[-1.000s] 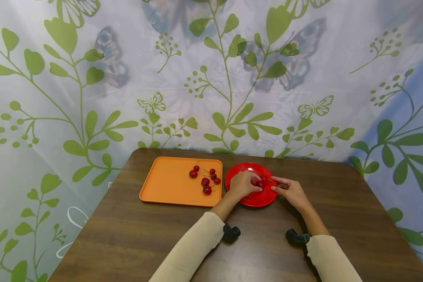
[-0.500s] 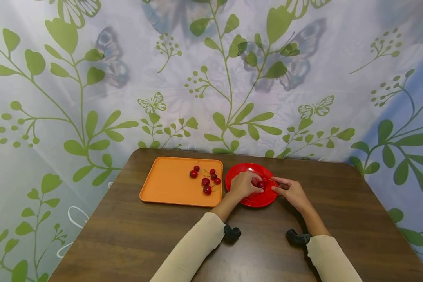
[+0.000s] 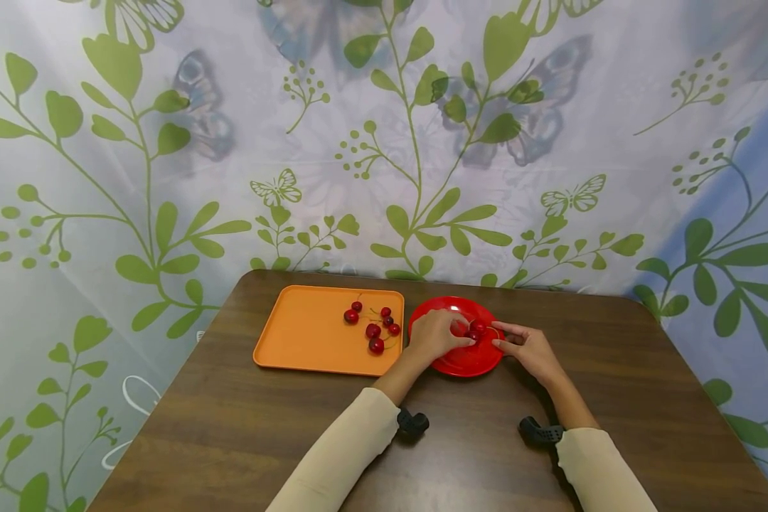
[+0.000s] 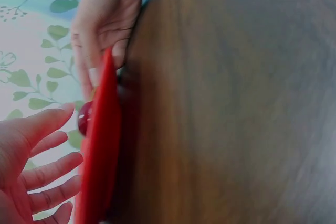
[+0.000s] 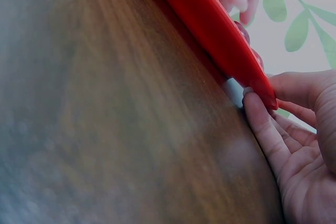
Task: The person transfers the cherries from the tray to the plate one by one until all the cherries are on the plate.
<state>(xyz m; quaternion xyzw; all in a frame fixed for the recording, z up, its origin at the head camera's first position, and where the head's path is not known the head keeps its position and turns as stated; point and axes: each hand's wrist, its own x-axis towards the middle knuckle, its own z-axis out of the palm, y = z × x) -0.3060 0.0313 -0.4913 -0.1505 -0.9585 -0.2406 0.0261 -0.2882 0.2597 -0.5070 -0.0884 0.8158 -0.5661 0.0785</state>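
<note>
The left hand [image 3: 432, 334], fingers spread, is just beside the cherries [image 3: 478, 327] on the red plate [image 3: 464, 368]; the right hand [image 3: 532, 350] pinches its rim. The step looks like placing cherries; next likely calls for drawing the left hand clear gently.

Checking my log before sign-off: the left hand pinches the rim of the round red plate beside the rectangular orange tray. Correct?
Not quite: the right hand pinches the rim of the round red plate, as the right wrist view shows. The rectangular orange tray is right.
</note>
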